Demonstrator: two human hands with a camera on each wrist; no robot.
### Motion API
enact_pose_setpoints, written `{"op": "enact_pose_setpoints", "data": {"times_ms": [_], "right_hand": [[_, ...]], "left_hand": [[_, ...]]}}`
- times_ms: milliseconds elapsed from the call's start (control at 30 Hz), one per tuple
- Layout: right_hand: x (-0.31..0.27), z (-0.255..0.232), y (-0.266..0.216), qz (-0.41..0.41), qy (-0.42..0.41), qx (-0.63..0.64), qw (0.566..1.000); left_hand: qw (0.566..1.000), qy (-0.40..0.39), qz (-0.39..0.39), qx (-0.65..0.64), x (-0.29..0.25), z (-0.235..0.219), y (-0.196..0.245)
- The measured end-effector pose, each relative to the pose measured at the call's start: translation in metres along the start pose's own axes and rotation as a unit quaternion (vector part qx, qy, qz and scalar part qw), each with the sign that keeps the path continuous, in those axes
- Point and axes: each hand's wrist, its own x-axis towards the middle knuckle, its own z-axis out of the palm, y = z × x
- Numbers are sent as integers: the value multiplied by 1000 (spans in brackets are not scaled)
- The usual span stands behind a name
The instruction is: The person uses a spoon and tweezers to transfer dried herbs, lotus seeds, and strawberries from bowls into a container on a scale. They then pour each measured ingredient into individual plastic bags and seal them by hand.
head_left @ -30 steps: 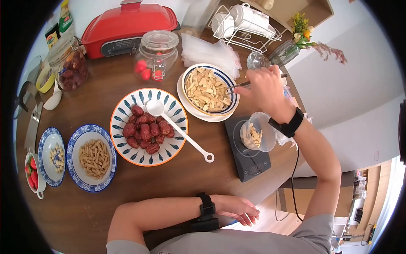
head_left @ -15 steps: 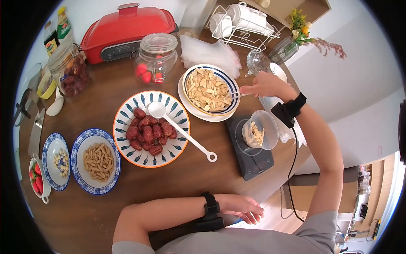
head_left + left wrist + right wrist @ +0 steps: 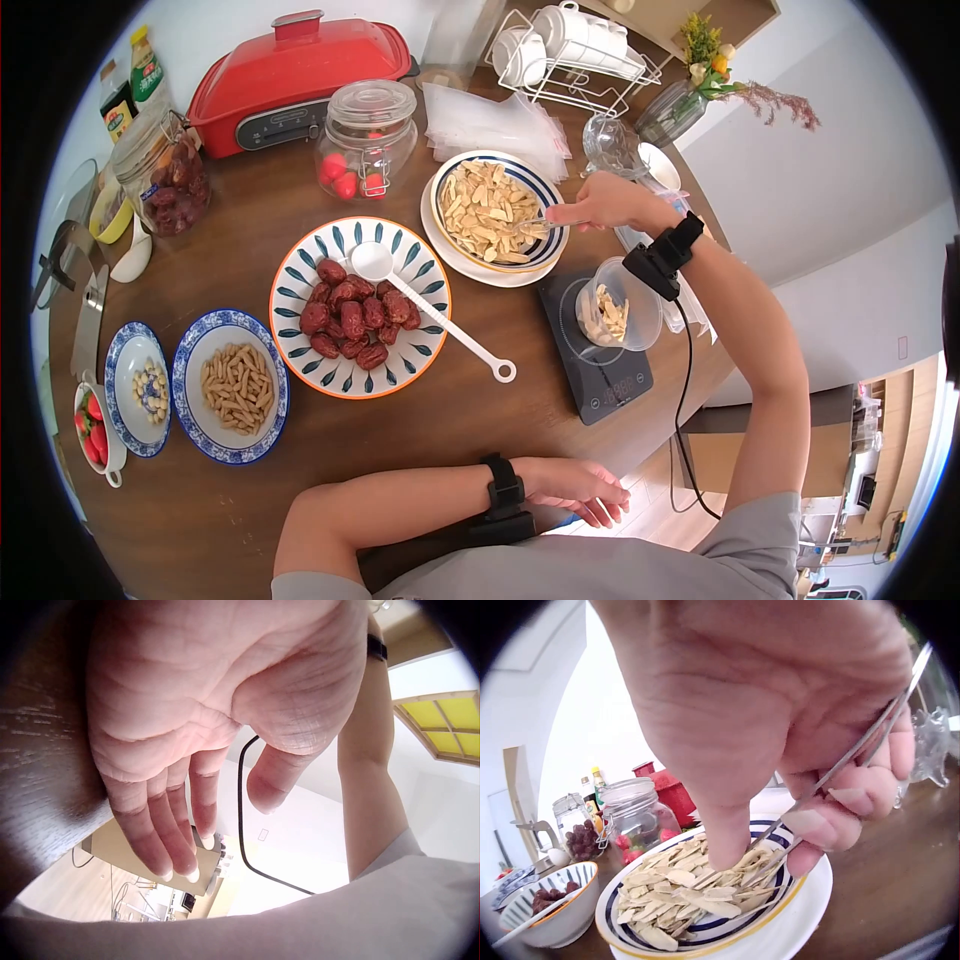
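My right hand (image 3: pixel 612 203) pinches metal tongs (image 3: pixel 845 760) between thumb and fingers, over the right rim of a blue-striped bowl (image 3: pixel 527 173). The tongs' tips lie among the pale dried slices (image 3: pixel 480 208) heaped in that bowl, which rests on a white plate (image 3: pixel 433 232). Nearer my body, a clear plastic cup (image 3: pixel 645 312) with some slices in it sits on a black kitchen scale (image 3: pixel 602 398). At the table's front edge hangs my left hand (image 3: pixel 572 486), loosely bent and holding nothing; its bare palm (image 3: pixel 225 682) shows in the left wrist view.
Left of the slices stands a plate (image 3: pixel 300 262) of red dates (image 3: pixel 350 315) with a white spoon (image 3: pixel 455 338) across it. Farther left are blue-rimmed bowls (image 3: pixel 185 400). Behind stand a lidded jar (image 3: pixel 367 140), red cooker (image 3: pixel 300 70) and cup rack (image 3: pixel 570 85). A black cable (image 3: pixel 683 400) trails from my right wrist.
My right hand has shifted slightly left and turned, and the tongs' tips have gone farther into the slices. The left hand keeps its pose; the head view has shifted a little.
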Motion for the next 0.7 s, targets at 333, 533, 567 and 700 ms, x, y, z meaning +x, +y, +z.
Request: {"op": "enact_pose_setpoints", "data": {"times_ms": [333,533,567,700], "right_hand": [[0,1,3,1,17,14,1000],[1,2,6,1,20,29,999],[2,2,8,-2,24,37,999],[3,2,9,-6,31,41,999]], "left_hand": [[1000,6,-4,-1,-1,0,1],[1000,3,-4,3,1,-1,0],[1000,4,-3,2,1,-1,0],[1000,0,-3,3,0,-1,0]]}}
